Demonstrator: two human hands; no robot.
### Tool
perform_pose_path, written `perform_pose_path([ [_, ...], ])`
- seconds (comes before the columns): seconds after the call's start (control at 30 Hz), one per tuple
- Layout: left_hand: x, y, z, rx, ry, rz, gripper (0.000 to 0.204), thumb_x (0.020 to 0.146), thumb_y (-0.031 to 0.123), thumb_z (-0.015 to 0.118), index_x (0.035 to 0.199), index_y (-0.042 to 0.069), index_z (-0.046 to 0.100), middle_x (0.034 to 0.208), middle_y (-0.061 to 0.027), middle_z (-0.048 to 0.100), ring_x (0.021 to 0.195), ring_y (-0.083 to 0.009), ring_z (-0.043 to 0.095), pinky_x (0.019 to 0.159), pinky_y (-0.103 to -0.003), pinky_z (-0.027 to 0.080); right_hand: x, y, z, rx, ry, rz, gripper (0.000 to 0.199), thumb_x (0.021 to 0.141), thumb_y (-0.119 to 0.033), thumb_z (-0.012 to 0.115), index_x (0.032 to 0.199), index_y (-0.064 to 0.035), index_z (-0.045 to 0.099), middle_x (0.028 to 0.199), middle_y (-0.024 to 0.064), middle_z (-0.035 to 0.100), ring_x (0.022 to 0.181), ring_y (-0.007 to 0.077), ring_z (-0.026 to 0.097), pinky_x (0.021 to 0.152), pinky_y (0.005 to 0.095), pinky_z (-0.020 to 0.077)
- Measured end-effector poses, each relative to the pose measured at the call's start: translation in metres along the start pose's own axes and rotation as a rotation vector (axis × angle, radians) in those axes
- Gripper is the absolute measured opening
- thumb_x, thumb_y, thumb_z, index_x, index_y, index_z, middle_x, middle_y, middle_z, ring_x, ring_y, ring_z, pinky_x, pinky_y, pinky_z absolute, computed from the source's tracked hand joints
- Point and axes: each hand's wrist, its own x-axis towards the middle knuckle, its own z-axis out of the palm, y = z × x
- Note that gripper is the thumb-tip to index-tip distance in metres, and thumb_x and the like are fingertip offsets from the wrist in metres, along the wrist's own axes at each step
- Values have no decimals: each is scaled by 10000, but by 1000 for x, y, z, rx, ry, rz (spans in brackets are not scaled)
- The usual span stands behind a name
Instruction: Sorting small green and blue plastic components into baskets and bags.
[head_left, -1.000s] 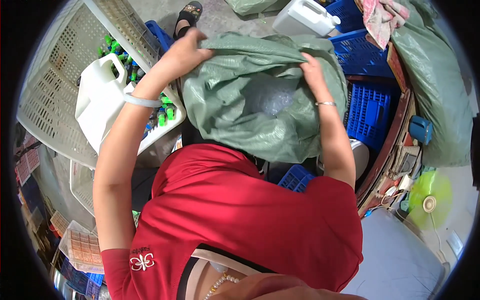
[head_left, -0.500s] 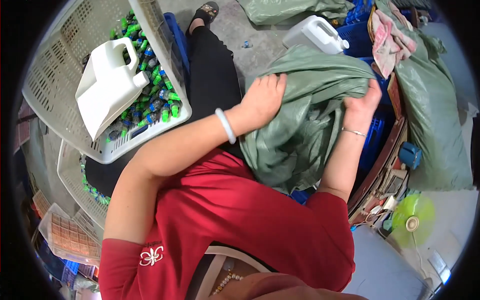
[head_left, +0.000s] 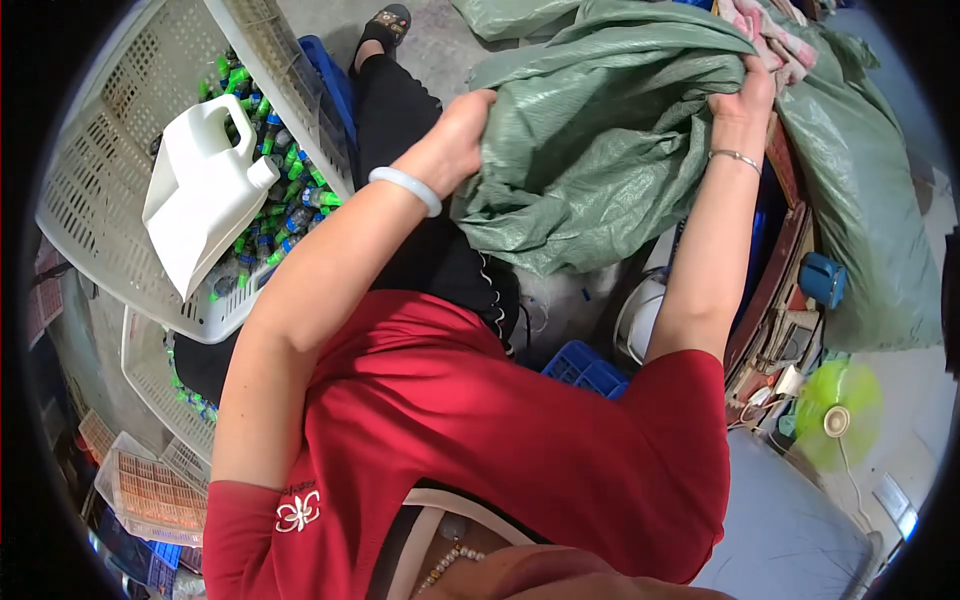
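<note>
A big green woven sack (head_left: 600,150) hangs spread out in front of me, its mouth facing me and its inside showing in folds. My left hand (head_left: 462,135) is closed round the left side of its rim. On the far right, my right hand (head_left: 745,98) grips the rim beside a pink and white cloth (head_left: 775,45). To the left, a white plastic jug with a cut-open end (head_left: 205,185) lies on many small green and dark bottle-like pieces (head_left: 295,205) inside a pale slatted crate (head_left: 120,190).
Another filled green sack (head_left: 870,220) stands at the right, next to a wooden bench edge with a blue box (head_left: 822,280). A green fan (head_left: 837,420) is at lower right. Below the sack are a blue basket (head_left: 585,368) and a white rounded object (head_left: 640,320). Stacked baskets (head_left: 150,485) sit lower left.
Both hands have moved up and apart, the left one leftward, lifting the green sack away from my body and spreading its mouth wider. The blue basket beneath now shows more.
</note>
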Motion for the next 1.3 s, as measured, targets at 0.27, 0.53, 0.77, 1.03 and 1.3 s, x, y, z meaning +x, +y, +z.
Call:
perform_pose_path([
  [0.27,1,17,-19,12,-452,-141,427,1009,289,355,1209,-33,551,1126,-153,644,958,-231,646,848,-412,537,13,7,-59,-1769,-101,-844,503,758,-221,737,1178,6,578,1151,187,621,1024,318,596,865,413,465],
  [0.53,4,29,-33,64,-538,-252,439,1011,320,378,1236,-17,547,1151,-148,640,971,-239,645,842,-414,538,-122,73,9,-1714,-591,-1172,404,745,-172,662,1145,-196,612,1203,104,591,1157,309,517,1087,569,259],
  [0.77,-11,38,-13,939,343,748,467,922,387,536,1203,14,550,1123,-178,603,1013,-308,589,859,-455,487,-31,122,16,-1452,-731,-825,262,802,-143,581,1053,-175,650,924,112,674,911,332,627,1015,533,374],
  [1.03,-24,9,5,1924,440,1075,440,859,379,585,1094,8,582,1066,-219,596,1019,-378,567,873,-470,462,-38,124,53,-1412,-790,-560,191,819,-162,601,982,-63,613,837,153,639,831,363,610,777,444,471],
  [1.3,9,25,-25,1538,335,668,346,927,314,514,969,-9,632,913,-257,649,914,-415,621,826,-488,482,-126,144,-45,-1666,-1023,-746,289,827,-262,637,1052,-87,593,993,112,630,960,337,576,901,445,415],
])
